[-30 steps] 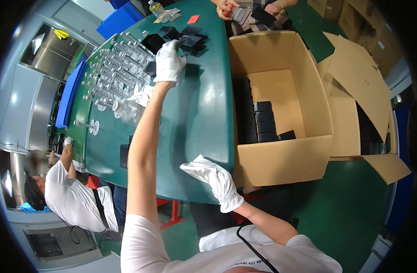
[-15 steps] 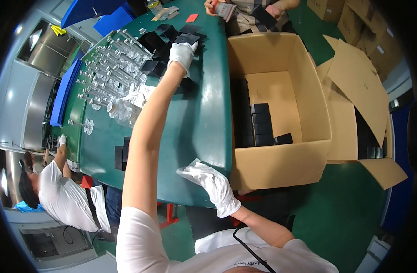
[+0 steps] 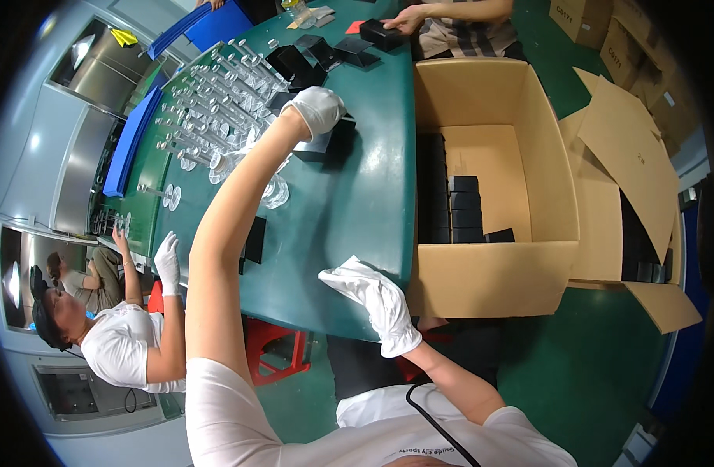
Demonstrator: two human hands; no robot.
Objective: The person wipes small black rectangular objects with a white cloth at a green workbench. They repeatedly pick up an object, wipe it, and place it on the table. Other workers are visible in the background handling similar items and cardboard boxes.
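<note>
My left hand (image 3: 319, 110), in a white glove, reaches across the green table with its fingers curled down over a black box (image 3: 314, 148); its fingertips are partly hidden. My right hand (image 3: 384, 311), also gloved in white, is near the table's front edge. Its fingers are closed on what looks like a crumpled white cloth (image 3: 345, 274). Beyond my left hand, several open black boxes (image 3: 293, 68) lie on the table. Beside my left forearm stands a clear container (image 3: 275, 192), and another black box (image 3: 254, 240) is partly hidden by that arm.
Many clear stemmed pieces (image 3: 217, 101) crowd the table's left side. To the right, an open cardboard carton (image 3: 493, 280) holds rows of black boxes (image 3: 466, 204). Across the table, a co-worker's hand (image 3: 407, 19) grips a black box (image 3: 382, 35). Another person (image 3: 131, 342) sits at left, near a red stool (image 3: 275, 350).
My left hand has drawn back toward me, its fingers now curled over a box. The co-worker's box has come down to the table. The person at left has turned and raised a gloved hand.
</note>
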